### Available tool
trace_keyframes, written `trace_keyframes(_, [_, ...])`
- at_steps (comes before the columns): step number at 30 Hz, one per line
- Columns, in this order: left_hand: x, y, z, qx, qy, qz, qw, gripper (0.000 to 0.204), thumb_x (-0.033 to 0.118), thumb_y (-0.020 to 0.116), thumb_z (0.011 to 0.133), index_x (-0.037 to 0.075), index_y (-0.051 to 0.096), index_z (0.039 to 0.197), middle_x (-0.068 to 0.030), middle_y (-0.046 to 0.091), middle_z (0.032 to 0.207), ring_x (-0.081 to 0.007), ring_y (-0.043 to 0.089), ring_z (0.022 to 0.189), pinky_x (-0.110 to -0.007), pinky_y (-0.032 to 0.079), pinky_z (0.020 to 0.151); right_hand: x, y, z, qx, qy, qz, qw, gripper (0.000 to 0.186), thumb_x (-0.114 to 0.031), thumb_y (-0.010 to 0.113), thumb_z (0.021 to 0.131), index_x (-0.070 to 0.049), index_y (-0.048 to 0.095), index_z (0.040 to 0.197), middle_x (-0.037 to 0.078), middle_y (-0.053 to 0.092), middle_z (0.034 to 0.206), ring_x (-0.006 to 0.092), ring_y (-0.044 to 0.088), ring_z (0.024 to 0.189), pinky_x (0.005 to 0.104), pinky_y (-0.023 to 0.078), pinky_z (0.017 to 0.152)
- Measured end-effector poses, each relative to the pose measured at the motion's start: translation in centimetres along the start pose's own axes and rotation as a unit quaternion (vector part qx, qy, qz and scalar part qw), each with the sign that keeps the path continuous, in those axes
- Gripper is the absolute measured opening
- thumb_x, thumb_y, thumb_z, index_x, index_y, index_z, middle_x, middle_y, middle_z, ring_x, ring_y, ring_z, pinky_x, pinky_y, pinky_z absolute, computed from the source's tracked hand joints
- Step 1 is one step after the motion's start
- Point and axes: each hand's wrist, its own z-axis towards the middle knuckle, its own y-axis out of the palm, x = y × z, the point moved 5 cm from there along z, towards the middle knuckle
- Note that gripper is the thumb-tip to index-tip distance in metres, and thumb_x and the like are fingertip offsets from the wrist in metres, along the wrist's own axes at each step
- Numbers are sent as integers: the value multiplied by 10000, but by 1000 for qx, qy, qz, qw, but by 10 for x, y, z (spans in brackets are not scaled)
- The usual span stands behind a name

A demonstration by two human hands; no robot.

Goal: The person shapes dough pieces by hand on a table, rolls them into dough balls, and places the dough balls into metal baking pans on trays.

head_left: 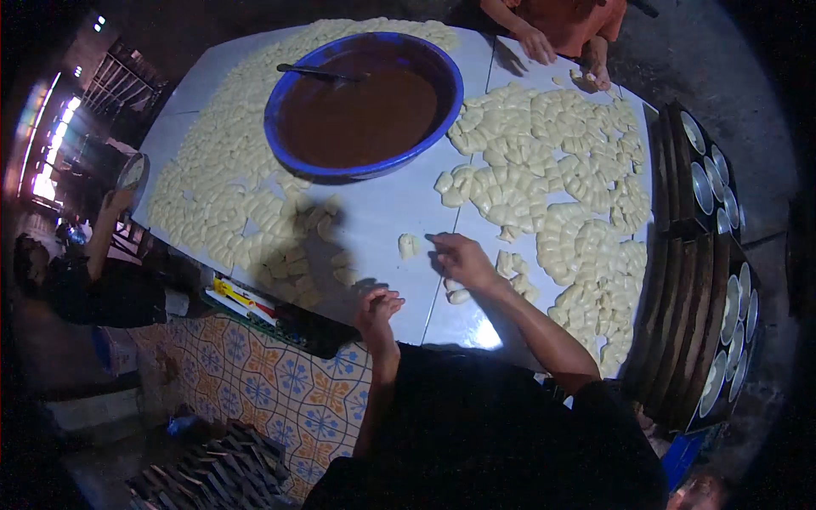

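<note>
Right now the right hand point(463, 259) is stretched out over the white table point(382, 212), fingers loosely bent & holding nothing. One small dough piece point(409, 246) lies alone just to the left of its fingertips, close but not touching. The piece looks a bit taller than wide, long side going away from the person. The left hand point(376, 308) is nearer the table edge, fingers curled, can't tell if it holds anything. So the right hand is nearer the piece. Lots more dough lumps point(552, 170) sit to the right, w/ a big blue bowl point(364, 104) of brown sauce behind.
</note>
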Motion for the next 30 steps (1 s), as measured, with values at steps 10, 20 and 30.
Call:
trace_keyframes(10, [7,14,-14,-15,68,53,996,277,87,539,915,-34,550,1164,-95,608,1036,-166,582,960,-288,471,797,-98,27,-27,-38,-159,-55,985,352,-118,740,743,-87,662,1084,89,524,1114,222,515,1085,329,459,890])
trace_keyframes(20, [31,94,-32,-155,67,172,970,100,14,666,818,-58,666,887,-25,644,811,-74,573,714,-209,452,705,-124,-27,-66,129,-106,-16,986,288,-284,516,926,-66,673,1031,99,537,1193,264,431,1135,372,350,952])
trace_keyframes(30, [66,187,19,-486,-201,-249,813,1249,847,512,612,-89,222,1386,-220,375,1372,-335,420,1210,-438,325,1027,-79,-50,-45,-9,-72,334,940,1170,-713,593,710,-145,-96,1466,124,194,1470,252,348,1256,402,390,974])
